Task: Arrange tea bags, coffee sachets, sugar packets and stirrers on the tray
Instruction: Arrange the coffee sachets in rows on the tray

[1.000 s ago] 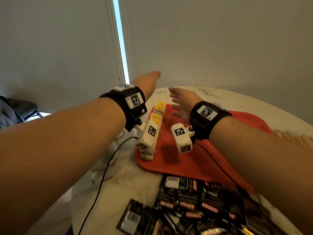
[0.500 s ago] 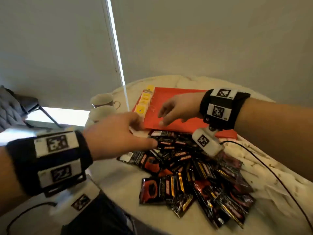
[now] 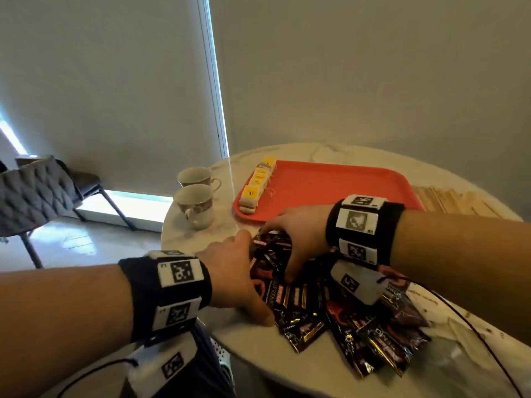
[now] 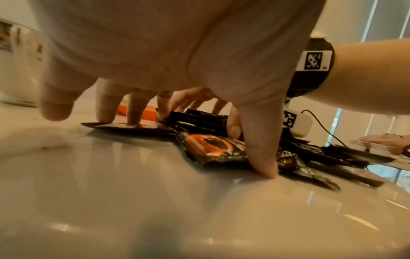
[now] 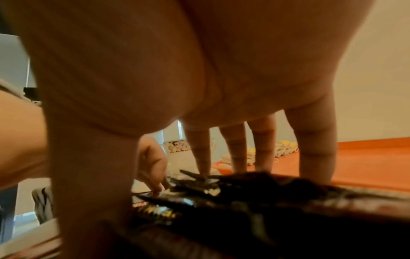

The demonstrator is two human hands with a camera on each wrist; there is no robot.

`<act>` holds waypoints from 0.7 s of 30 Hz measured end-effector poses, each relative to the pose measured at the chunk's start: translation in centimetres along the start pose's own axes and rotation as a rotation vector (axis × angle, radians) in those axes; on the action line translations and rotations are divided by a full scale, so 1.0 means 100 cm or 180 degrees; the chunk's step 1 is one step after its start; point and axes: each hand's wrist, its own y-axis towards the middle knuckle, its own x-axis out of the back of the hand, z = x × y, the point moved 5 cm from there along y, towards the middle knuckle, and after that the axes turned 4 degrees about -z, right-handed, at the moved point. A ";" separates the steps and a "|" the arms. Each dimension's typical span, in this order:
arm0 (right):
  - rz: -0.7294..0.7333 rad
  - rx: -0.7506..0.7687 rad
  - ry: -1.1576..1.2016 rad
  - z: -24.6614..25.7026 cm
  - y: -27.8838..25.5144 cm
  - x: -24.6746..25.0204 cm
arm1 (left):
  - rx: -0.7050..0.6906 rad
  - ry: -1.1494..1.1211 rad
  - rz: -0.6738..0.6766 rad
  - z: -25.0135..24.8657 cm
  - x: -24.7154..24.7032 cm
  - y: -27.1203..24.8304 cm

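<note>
Head view: both hands, left hand (image 3: 230,278) and right hand (image 3: 298,237), spread fingers down on the coffee sachets (image 3: 330,305) at centre tabletop; neither apparently pinching yet. Tray (image 3: 330,182) lay above, right hand nearer.

one red tray (image 3: 330,182) holds a row of tea bags (image 3: 257,185); four yellow tags show. two cups (image 3: 195,205) stand beside it. the dark coffee sachets (image 3: 344,317) lie in one overlapping pile, too tangled to count. the wooden stirrers (image 3: 459,199) form one bunch, number unclear. two hands are in view.
</note>
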 end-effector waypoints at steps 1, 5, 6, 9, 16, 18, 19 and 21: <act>-0.0048 0.0025 -0.0023 0.001 0.002 0.002 | 0.0026 0.0044 -0.0059 0.000 0.003 0.002; -0.0306 0.0110 -0.0045 0.004 0.008 0.006 | 0.0141 0.0206 -0.0355 0.004 0.014 0.011; -0.0365 0.0121 -0.0028 0.004 0.009 0.006 | 0.0208 0.0198 -0.0406 0.009 0.015 0.014; -0.0538 0.0172 -0.0005 0.005 0.010 0.008 | 0.0363 0.0146 -0.0595 0.022 0.020 0.022; -0.0771 0.0303 0.0064 0.009 0.020 0.015 | 0.0614 -0.0499 -0.0986 0.041 0.030 0.039; -0.0662 0.0371 0.0152 0.011 0.022 0.013 | 0.0646 -0.0697 -0.1104 0.044 0.030 0.041; -0.0595 0.0412 0.0177 0.012 0.022 0.012 | 0.0657 -0.0752 -0.1136 0.045 0.030 0.041; -0.0494 0.0481 0.0190 0.014 0.023 0.011 | 0.0669 -0.0877 -0.1126 0.043 0.028 0.041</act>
